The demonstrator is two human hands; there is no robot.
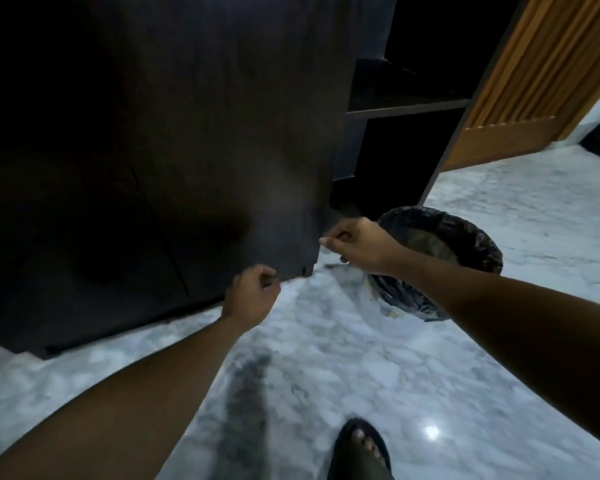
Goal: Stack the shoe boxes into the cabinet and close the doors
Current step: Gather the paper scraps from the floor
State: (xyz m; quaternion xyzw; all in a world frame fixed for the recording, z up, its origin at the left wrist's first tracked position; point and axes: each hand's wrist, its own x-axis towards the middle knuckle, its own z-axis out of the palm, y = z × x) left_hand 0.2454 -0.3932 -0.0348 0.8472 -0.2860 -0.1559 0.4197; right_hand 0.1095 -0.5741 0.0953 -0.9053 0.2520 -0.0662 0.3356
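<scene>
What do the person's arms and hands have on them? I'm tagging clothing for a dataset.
Both forearms are bare, with no sleeves in view. The left hand and right hand wear no gloves. A small dark ring-like item shows under the right hand, too blurred to confirm. No watch or wristband is visible.

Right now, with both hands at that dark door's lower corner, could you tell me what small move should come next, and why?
Probably swing the door to the right, over the open shelves: both the left hand and the right hand sit at its corner.
</scene>
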